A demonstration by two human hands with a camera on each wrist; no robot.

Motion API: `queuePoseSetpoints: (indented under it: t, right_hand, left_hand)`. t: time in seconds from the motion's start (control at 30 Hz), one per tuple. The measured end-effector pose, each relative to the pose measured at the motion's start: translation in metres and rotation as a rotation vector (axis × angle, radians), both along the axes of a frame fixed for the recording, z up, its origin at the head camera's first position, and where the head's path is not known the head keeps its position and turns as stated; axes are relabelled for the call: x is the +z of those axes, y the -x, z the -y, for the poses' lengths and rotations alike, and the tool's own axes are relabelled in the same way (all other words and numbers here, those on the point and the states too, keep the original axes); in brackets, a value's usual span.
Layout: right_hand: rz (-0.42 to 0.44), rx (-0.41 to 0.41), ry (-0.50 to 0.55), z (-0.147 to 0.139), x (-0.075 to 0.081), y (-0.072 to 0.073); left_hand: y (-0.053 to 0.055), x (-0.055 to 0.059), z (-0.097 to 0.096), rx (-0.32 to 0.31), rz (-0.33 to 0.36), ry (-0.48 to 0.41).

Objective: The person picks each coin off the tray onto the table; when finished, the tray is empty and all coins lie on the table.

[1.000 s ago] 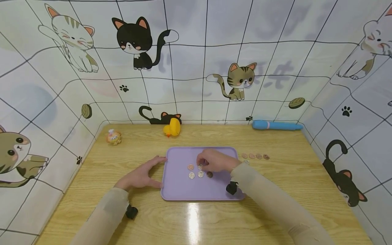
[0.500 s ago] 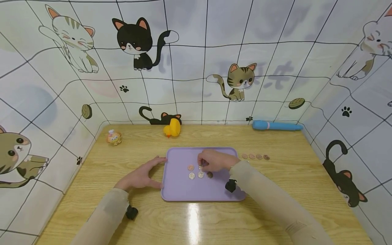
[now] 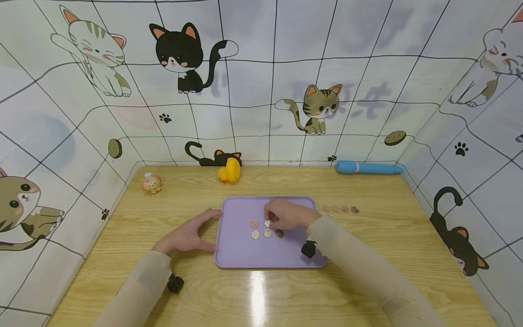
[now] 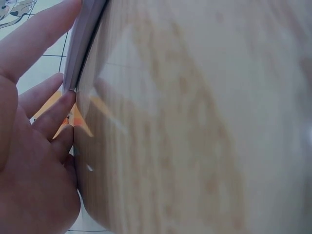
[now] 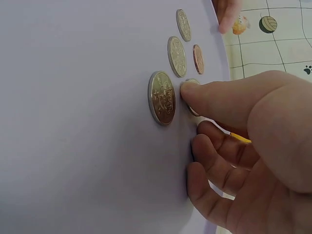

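A lilac tray (image 3: 241, 256) lies on the wooden table, with several coins in two rows on it. My right hand (image 3: 288, 214) is over the tray, thumb and fingers bent down at a silver coin (image 5: 195, 111) in the back row. In the right wrist view the thumb covers part of this coin and the index fingertip is hidden. Beside it are a copper coin (image 3: 254, 224), two silver coins (image 3: 255, 235) in the front row and a darker-looking coin (image 5: 162, 97). My left hand (image 3: 187, 232) spreads thumb and fingers against the tray's left edge.
Several copper coins (image 3: 336, 209) form a row on the table right of the tray. Along the back stand a small figurine (image 3: 152, 183), a yellow toy duck (image 3: 230, 170) and a long blue object (image 3: 369, 168). A cat-printed sheet (image 3: 253, 91) encloses the table.
Both hands stay in nearly the same place. The right hand's fingers shift only very slightly at the coin, and the coins keep their positions.
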State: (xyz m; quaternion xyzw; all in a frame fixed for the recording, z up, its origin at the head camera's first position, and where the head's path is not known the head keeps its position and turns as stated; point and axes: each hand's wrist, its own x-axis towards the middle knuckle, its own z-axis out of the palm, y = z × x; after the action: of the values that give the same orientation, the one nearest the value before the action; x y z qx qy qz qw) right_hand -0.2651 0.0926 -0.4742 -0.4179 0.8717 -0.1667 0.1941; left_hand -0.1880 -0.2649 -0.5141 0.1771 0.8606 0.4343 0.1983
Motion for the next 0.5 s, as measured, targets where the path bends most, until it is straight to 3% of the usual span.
queuePoseSetpoints:
  t: [0.5]
  right_hand:
    - [0.028,-0.046,0.033,0.0014,-0.0001,0.0]
  left_hand:
    - [-0.001,0.0029,-0.0014,-0.005,-0.008,0.005]
